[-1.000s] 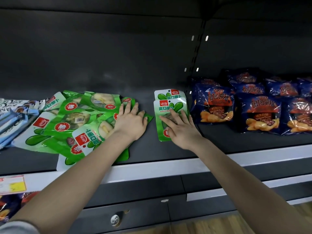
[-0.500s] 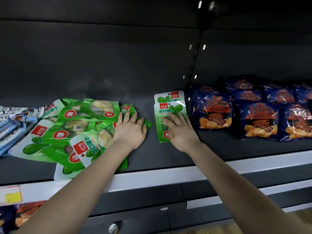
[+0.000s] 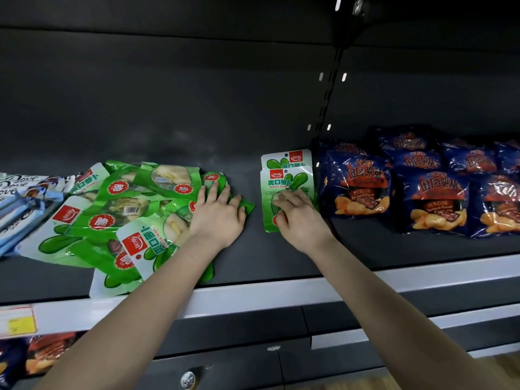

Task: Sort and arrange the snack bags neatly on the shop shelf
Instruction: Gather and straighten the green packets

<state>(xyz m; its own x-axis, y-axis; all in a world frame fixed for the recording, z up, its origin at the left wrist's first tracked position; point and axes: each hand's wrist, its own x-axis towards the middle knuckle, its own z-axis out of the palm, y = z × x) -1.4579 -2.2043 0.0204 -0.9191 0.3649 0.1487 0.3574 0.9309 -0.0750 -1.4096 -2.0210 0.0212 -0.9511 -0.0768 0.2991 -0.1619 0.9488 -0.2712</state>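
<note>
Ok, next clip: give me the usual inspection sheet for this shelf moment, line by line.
Surface: dark shelf with pale front rail, bare strip between the two green groups.
Job's things: loose green bag pile overlapping at mixed angles; two green bags in a neat stack beside it.
Clutter: blue chip bags in rows at right; pale blue packets at far left.
Grippers: left hand flat on the pile's right edge; right hand, fingers curled on the front stacked bag.
Cables: nothing seen.
Surroundings: yellow price tag on rail; more bags on the shelf below, left.
</note>
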